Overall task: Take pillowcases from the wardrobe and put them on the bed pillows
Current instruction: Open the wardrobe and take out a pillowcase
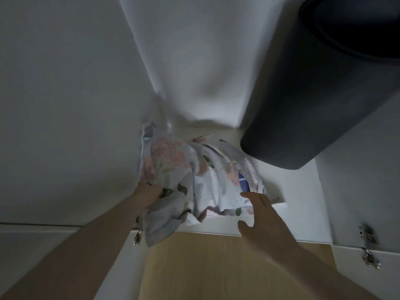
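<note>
Fingers of the left hand (149, 194) clench a floral pillowcase (194, 180) spilling off the high wardrobe shelf (216, 230), right hand (263, 217) open beside it, and tugging could drag the blue fabric (243, 184) or dark container (303, 105) behind down.

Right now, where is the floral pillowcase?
In the head view, the floral pillowcase sits bunched on the white wardrobe shelf, centre frame, left of the dark rolled mat. The left hand grips it; the open right hand hovers beside it.
</note>
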The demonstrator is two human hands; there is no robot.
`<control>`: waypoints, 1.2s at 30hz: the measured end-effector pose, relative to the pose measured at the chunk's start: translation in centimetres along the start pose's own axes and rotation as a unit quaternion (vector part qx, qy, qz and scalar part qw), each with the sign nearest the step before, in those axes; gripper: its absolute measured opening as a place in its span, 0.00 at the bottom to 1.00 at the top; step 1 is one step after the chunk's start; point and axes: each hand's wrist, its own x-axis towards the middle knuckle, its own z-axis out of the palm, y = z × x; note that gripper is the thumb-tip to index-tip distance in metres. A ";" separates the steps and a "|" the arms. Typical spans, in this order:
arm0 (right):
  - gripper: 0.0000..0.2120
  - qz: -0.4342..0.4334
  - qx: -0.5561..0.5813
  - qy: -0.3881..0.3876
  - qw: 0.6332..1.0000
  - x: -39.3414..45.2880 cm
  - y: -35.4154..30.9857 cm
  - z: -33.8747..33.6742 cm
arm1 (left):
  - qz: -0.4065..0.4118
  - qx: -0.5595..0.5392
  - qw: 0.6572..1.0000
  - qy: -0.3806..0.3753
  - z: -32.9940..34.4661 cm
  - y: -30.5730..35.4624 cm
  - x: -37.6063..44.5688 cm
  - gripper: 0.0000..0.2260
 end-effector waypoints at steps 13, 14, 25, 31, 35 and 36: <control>0.31 0.022 -0.014 -0.012 1.000 -2.1 1.6 0.5 | 0.022 0.003 0.998 0.057 4.5 -2.8 -1.6 0.20; 0.31 0.024 -0.013 -0.009 1.000 -2.7 1.1 0.0 | 0.046 0.011 0.997 0.056 4.4 -3.0 -3.2 0.16; 0.27 -0.001 -0.006 -0.018 1.000 -15.5 -5.0 -7.3 | 0.165 -0.068 0.982 0.061 2.0 -4.1 -29.2 0.12; 0.29 0.002 0.021 -0.054 0.998 -22.9 -6.8 -11.1 | 0.185 -0.099 0.977 0.036 -1.2 -5.7 -41.9 0.06; 0.34 -0.016 0.006 -0.118 0.993 -28.5 -7.5 -12.8 | 0.148 -0.037 0.988 0.030 -3.8 -8.7 -50.1 0.10; 0.35 -0.031 -0.010 -0.135 0.990 -29.8 -7.8 -13.3 | 0.141 -0.034 0.989 0.029 -4.4 -9.3 -52.1 0.10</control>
